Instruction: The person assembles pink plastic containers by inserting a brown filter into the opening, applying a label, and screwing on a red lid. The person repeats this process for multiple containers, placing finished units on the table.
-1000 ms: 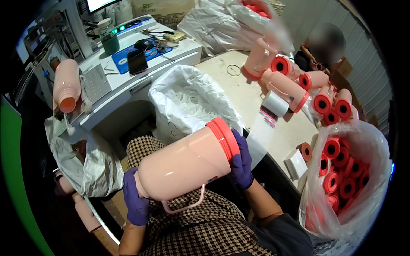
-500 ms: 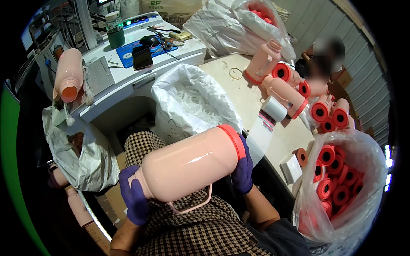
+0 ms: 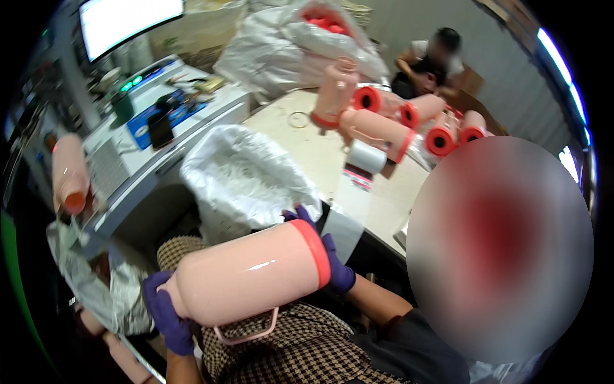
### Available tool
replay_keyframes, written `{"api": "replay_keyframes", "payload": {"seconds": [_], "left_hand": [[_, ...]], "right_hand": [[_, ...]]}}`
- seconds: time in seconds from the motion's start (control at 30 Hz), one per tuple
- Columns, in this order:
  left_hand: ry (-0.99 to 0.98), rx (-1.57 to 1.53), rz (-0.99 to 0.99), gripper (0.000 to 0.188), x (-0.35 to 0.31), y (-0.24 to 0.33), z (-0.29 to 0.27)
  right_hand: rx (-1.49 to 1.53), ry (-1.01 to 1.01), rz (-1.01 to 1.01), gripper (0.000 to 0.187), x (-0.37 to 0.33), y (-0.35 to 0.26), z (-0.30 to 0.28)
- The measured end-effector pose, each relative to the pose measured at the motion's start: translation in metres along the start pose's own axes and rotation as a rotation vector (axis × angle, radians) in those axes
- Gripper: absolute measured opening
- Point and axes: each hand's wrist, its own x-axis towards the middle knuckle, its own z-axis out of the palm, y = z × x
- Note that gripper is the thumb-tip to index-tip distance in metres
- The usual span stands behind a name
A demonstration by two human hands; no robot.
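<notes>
A large pink thermos jug (image 3: 246, 275) with a red base ring lies tilted across my lap, its handle hanging on the side nearest me. At its narrow neck, my left hand (image 3: 169, 317) in a purple glove is closed round the jug; the neck's end is hidden. My right hand (image 3: 339, 275), also purple-gloved, holds the red base end, some fingers over the far edge and the palm partly hidden behind it. Just beyond the jug stands a white woven bag (image 3: 214, 173) of pale translucent rings.
Several pink jugs (image 3: 377, 131) and a white roll (image 3: 366, 157) occupy the cream table (image 3: 281, 141). Another pink jug (image 3: 70, 169) lies by the machine at left. A person (image 3: 435, 64) sits beyond the table. A blurred patch covers the right side.
The view has swung to the right, so the surroundings appear further left. The jug remains between both hands; fingers of my right hand now show above the red base.
</notes>
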Motion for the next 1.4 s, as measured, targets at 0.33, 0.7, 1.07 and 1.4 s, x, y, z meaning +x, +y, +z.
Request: {"api": "replay_keyframes", "payload": {"seconds": [0.33, 0.7, 1.07, 1.4], "left_hand": [[-0.168, -0.121, -0.040, 0.028, 0.018, 0.033, 0.022], [-0.576, -0.041, 0.350, 0.066, 0.016, 0.037, 0.104], [-0.653, -0.531, -0.360, 0.034, -0.007, 0.056, 0.136], [0.154, -0.124, -0.619, 0.026, -0.068, -0.040, -0.054]], "right_hand": [[-0.325, 0.442, 0.093, 0.064, -0.038, -0.025, -0.025], [-1.283, 0.213, -0.567, 0.042, -0.084, -0.062, 0.008], [-1.466, 1.306, -0.887, 0.034, -0.064, -0.197, -0.255], [-2.179, 1.007, -0.235, 0.046, -0.063, -0.162, -0.473]]}}
